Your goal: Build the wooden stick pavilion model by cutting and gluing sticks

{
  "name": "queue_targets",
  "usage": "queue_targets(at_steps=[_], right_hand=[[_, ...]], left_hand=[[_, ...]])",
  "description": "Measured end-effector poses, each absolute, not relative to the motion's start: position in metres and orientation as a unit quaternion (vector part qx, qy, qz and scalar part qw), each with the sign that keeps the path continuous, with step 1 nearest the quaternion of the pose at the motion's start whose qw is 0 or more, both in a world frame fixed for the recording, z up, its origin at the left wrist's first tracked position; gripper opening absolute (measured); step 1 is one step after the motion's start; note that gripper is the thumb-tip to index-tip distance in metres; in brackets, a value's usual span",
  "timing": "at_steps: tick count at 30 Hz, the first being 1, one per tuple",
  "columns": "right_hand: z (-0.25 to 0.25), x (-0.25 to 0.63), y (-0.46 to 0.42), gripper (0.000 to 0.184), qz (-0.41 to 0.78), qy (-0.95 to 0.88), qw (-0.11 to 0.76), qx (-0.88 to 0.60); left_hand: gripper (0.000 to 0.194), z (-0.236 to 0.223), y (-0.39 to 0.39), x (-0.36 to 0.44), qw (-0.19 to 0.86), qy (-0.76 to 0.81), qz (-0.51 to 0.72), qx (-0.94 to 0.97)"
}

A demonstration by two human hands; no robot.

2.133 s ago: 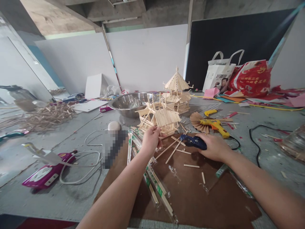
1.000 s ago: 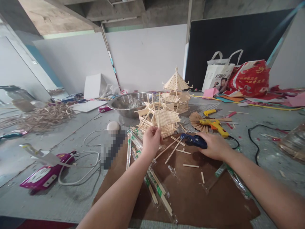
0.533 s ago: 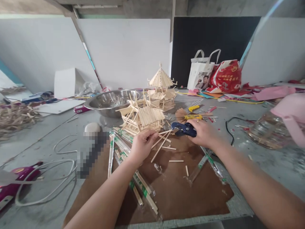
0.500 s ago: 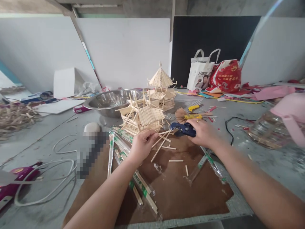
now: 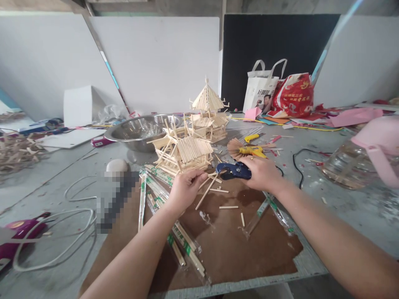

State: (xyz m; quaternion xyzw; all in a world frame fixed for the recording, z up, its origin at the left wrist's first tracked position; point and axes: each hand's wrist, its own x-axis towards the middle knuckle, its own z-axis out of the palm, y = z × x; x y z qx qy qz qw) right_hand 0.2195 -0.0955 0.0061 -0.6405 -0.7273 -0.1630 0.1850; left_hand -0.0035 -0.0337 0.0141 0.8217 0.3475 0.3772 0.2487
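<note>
My left hand (image 5: 188, 187) pinches a thin wooden stick (image 5: 211, 174), probably a chopstick, between thumb and fingers. My right hand (image 5: 264, 173) grips a dark blue hand cutter (image 5: 233, 170), its jaw end at the far end of that stick. Whether the blades touch the stick I cannot make out. Loose cut sticks (image 5: 228, 207) lie below on the brown board (image 5: 249, 257). Just beyond my left hand stands a small house model (image 5: 193, 149) built of sticks, and behind it a stick pavilion (image 5: 207, 99) with a pointed roof. Wrapped chopsticks (image 5: 190, 245) lie under my left forearm.
A steel basin (image 5: 134, 143) stands behind on the left. Near the cutter lie a yellow glue gun (image 5: 252, 151) and a yellow-handled knife (image 5: 252, 137). A pink-lidded jug (image 5: 349, 166) stands at right, a white cable (image 5: 77, 199) at left, and bags (image 5: 294, 97) at the back.
The cutter in my right hand has shifted slightly left, closer to my left hand, and now sits more level. My left hand stays almost in place. The whole view has moved slightly.
</note>
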Motion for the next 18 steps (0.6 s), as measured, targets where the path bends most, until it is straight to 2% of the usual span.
queue_targets(at_steps=[18], right_hand=[[0.0054, 0.2193, -0.0964, 0.036, -0.164, -0.732, 0.177, -0.637]], left_hand=[[0.024, 0.0137, -0.0328, -0.0039, 0.199, 0.341, 0.344, 0.852]])
